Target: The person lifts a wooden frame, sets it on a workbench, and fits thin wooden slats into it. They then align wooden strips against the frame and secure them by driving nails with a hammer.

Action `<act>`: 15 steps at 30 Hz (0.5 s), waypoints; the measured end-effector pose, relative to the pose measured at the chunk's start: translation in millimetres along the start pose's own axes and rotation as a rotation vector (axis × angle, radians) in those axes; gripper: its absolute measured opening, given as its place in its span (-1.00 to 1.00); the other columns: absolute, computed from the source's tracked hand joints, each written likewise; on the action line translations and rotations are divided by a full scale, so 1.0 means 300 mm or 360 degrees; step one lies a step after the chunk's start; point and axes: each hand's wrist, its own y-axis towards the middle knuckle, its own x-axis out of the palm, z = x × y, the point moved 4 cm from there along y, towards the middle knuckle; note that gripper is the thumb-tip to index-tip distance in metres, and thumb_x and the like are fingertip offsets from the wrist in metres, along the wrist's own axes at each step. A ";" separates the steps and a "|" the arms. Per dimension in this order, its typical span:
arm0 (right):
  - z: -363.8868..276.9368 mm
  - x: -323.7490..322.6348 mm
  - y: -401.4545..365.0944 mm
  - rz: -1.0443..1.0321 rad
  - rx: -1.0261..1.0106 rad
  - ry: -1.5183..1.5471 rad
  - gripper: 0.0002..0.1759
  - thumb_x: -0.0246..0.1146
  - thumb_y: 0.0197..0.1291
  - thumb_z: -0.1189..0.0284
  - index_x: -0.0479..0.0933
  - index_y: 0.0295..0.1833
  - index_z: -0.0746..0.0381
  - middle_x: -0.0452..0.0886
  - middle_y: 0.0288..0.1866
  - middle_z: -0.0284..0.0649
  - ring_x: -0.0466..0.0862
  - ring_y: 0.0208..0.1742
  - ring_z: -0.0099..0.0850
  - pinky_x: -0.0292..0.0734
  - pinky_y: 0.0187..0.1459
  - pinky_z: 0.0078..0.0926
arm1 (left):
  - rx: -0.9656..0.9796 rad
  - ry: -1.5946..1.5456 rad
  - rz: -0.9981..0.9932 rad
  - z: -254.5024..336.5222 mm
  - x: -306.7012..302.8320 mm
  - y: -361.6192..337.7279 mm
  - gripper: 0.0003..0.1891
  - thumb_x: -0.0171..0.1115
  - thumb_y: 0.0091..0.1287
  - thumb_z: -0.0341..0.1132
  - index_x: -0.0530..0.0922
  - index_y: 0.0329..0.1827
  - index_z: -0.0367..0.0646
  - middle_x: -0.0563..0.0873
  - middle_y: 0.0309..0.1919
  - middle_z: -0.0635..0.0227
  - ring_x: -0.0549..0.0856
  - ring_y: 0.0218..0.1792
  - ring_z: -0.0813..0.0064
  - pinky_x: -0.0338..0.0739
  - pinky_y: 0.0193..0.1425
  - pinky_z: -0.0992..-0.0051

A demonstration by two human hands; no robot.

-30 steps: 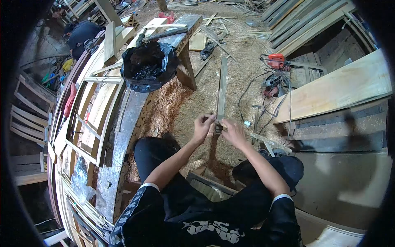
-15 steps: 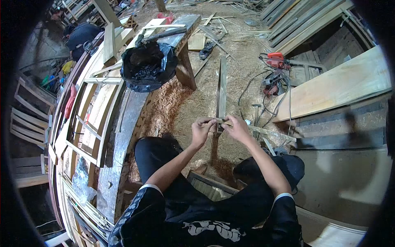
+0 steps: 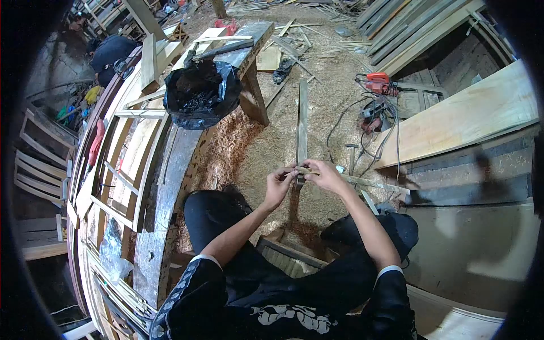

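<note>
In front of my knees, my left hand (image 3: 279,186) and my right hand (image 3: 324,175) are close together, fingers pinched. Between them is a small yellowish-brown strip (image 3: 306,170), with an end at each hand's fingertips; its material is too small to make out. A long narrow wooden batten (image 3: 302,122) runs away from me under the hands, its near end just below the fingers. Whether any finger also touches the batten cannot be made out. Low between my legs lies a dark-edged wooden piece (image 3: 288,258).
At left is a workbench (image 3: 170,195) with wooden frames and a black plastic bag (image 3: 202,93). Right of the hands lie a hammer (image 3: 351,157), corded power tools (image 3: 377,107) and a wide board (image 3: 464,116). Sawdust covers the floor. Another person (image 3: 113,54) bends at upper left.
The batten has turned slightly, so more of its flat face shows. Both hands remain together around the small strip, with the fingers shifted a little.
</note>
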 end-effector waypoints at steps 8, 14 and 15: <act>-0.011 -0.034 0.007 -0.0105 0.0144 -0.0177 -0.61 0.44 0.20 0.28 0.48 0.03 0.16 0.73 0.06 -0.06 0.71 0.12 -0.06 0.57 0.05 -0.13 | 0.0181 0.0173 0.0001 0.038 0.015 0.007 -0.88 0.28 0.39 -0.50 0.73 -0.10 -0.34 0.75 -0.03 0.20 0.69 0.03 0.48 0.54 0.17 0.48; -0.063 -0.046 0.002 -0.0049 0.0117 -0.0183 -0.60 0.47 0.16 0.25 0.52 0.02 0.15 0.73 -0.14 -0.05 0.74 -0.04 -0.06 0.56 -0.05 -0.14 | 0.0054 0.0235 0.0112 0.015 0.005 0.024 -0.89 0.40 0.31 -0.45 0.73 -0.18 -0.32 0.77 -0.13 0.25 0.68 -0.02 0.49 0.55 0.12 0.46; -0.067 -0.045 0.002 -0.0051 0.0119 -0.0183 -0.60 0.47 0.16 0.25 0.52 0.02 0.15 0.73 -0.14 -0.05 0.74 -0.04 -0.06 0.56 -0.05 -0.14 | 0.0194 0.0325 0.0162 0.024 0.004 0.027 -0.89 0.38 0.31 -0.45 0.74 -0.19 -0.31 0.77 -0.16 0.23 0.68 -0.05 0.45 0.54 0.11 0.43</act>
